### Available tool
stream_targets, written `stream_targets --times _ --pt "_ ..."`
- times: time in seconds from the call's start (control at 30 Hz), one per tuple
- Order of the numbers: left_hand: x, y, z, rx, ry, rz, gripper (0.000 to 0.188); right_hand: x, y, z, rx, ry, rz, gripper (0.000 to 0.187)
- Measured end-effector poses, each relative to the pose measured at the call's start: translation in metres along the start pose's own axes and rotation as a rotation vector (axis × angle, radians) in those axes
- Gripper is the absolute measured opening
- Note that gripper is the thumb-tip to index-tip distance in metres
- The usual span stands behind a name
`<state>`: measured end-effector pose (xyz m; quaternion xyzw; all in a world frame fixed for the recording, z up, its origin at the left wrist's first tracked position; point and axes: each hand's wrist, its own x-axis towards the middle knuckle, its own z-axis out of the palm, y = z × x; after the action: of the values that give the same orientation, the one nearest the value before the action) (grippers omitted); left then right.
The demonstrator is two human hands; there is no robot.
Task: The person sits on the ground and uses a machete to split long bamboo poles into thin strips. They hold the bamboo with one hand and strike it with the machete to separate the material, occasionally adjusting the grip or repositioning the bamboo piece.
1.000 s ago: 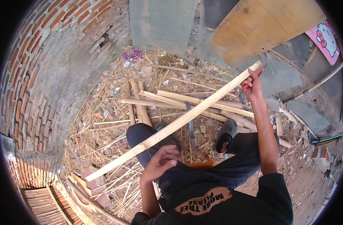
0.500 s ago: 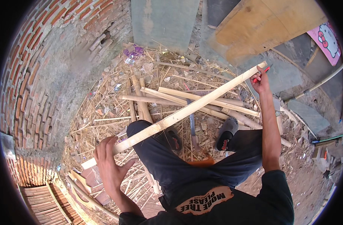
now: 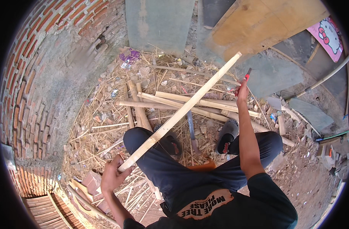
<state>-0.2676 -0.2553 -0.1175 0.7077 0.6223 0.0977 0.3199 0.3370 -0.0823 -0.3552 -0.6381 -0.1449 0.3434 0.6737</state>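
A long, pale split bamboo strip runs diagonally from the lower left to the upper right, crossing above my left knee. At its near end my left hand is closed round it. Its far end sticks up free. To the right of the strip, apart from it, my right hand is closed on a small red-handled knife, whose dark tip points up and away. Beyond and below the strip, several bamboo pieces lie crossed on the ground before my shoes.
A long tool with a blue-grey shaft lies between my feet, near an orange-brown object. Straw and rubble cover the ground. A brick wall rises at left; grey panels and a brown board lean at the back.
The bamboo strip has shifted left and tilted more steeply, and my left hand has closed round its near end. My right hand has let go of its far end and moved left and nearer with the knife.
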Motion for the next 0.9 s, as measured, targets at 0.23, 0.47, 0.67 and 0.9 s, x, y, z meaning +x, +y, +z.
stream_targets --times 0.23,0.47,0.67,0.9 --pt "0.003 0.003 0.050 -0.365 0.120 -0.062 0.031 -0.137 0.247 -0.038 -1.162 -0.379 0.108 0.062" --pt "0.014 0.050 0.097 -0.833 0.094 -0.159 0.031 -0.226 0.284 -0.033 -1.493 -0.345 -0.210 0.062" --pt "0.027 0.078 0.105 -0.997 0.007 -0.201 0.025 -0.250 0.285 -0.001 -1.387 -0.882 -0.071 0.055" --pt "0.040 0.102 0.100 -0.975 -0.050 -0.158 0.021 -0.237 0.364 -0.024 -1.425 -0.691 -0.029 0.054"
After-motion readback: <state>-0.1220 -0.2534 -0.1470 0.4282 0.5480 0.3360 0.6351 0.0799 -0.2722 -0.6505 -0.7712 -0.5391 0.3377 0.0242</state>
